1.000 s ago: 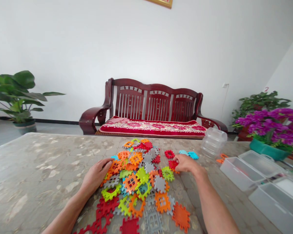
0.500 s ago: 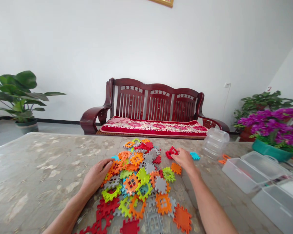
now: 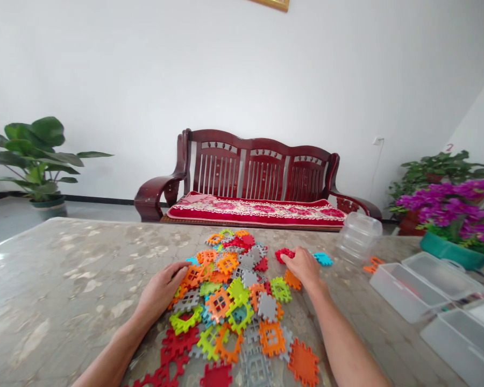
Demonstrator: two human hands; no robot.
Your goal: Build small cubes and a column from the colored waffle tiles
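Observation:
A heap of notched plastic building tiles (image 3: 239,290) in orange, lime green, grey, red and blue spreads over the table between my hands. My left hand (image 3: 163,287) lies against the heap's left side, its fingers loosely extended by an orange window tile (image 3: 192,276) and gripping nothing. To the heap's right, my right hand (image 3: 305,269) pinches a red notched tile (image 3: 283,254) between thumb and fingers, at or just above the tabletop. Part of that tile is covered by the fingers. An orange tile (image 3: 292,279) lies just below my right hand, and a blue tile (image 3: 322,259) to its right.
Clear plastic boxes (image 3: 407,290) stand at the table's right, with a rounded clear container (image 3: 358,236) behind and orange pieces (image 3: 373,264) nearby. Purple flowers in a teal pot (image 3: 452,250) occupy the far right corner. A wooden bench (image 3: 262,166) stands beyond the patterned table (image 3: 84,274).
The red tile has turned in my right hand, showing less of its openings, and the fingers sit further over it. My left hand stays in place. The view has shifted slightly.

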